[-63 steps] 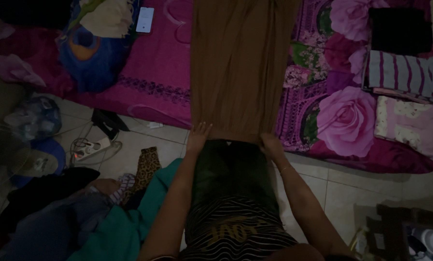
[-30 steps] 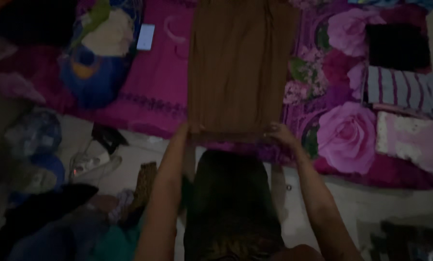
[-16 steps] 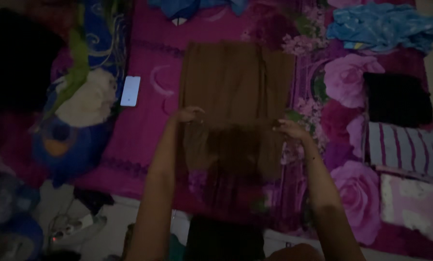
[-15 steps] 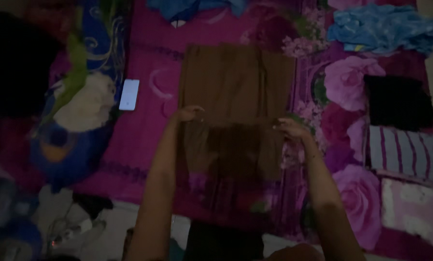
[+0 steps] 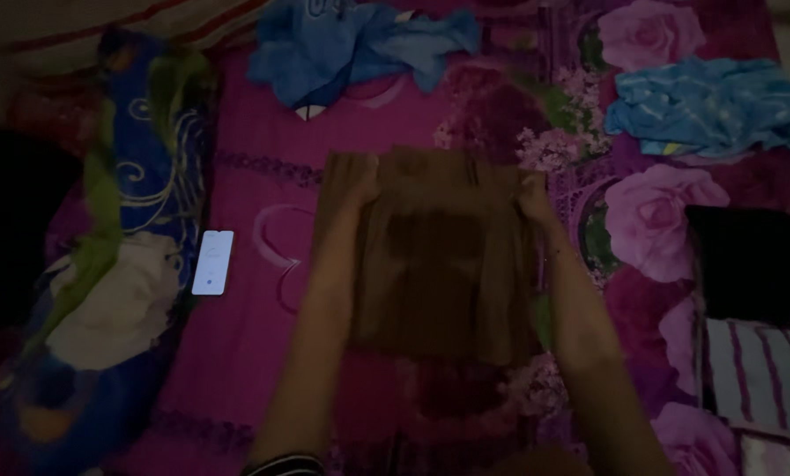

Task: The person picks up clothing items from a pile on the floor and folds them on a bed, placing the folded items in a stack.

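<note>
A brown pleated garment lies folded in half on the pink flowered bedspread. My left hand grips its far left corner and my right hand grips its far right corner. Both arms reach forward along the cloth's two sides. The folded-over layer covers the lower one, and a dark shadow falls across its middle.
A phone lies left of the garment. A blue and green patterned pillow sits at the far left. Blue clothes lie beyond, a light blue cloth at top right. A black folded item and a striped one are stacked on the right.
My hands carried the near edge of the brown garment away from me and laid it over the far edge, folding it in half. The view moved up over the bed.
</note>
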